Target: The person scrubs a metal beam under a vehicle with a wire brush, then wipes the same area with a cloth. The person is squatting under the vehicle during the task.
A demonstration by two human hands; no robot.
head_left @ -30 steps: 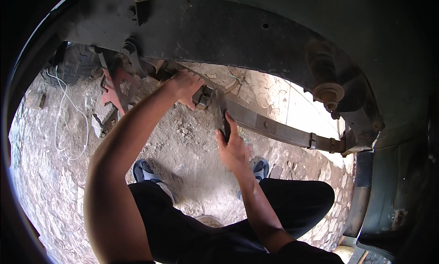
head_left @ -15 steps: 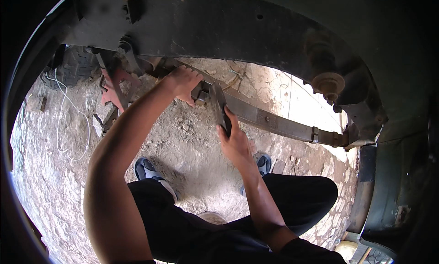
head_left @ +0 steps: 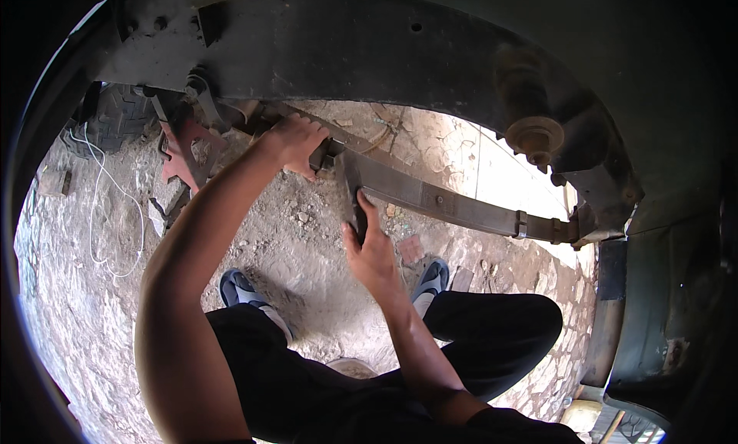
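Observation:
A long dark metal leaf spring (head_left: 419,194) runs from under the frame rail out to the right. My left hand (head_left: 294,143) is closed over its left part, fingers wrapped across the top and thumb on the near side. Just to the right, my right hand (head_left: 374,252) grips a flat grey metal tool with a dark handle (head_left: 350,184); I cannot make out its exact kind. The tool's flat upper end is up against the near side of the spring, close to a clamp (head_left: 329,153) beside my left fingers; whether it touches is unclear.
The dark frame rail (head_left: 338,48) arches overhead, with a round rusty mount (head_left: 533,136) at right. A red jack stand (head_left: 183,153), a tyre (head_left: 119,117) and a white cord (head_left: 100,190) are at left. A brick piece (head_left: 411,249) lies on the dirt near my right foot.
My right hand and the tool have come slightly nearer to me and to the left. My left hand keeps its hold on the spring. The whole view has shifted a little.

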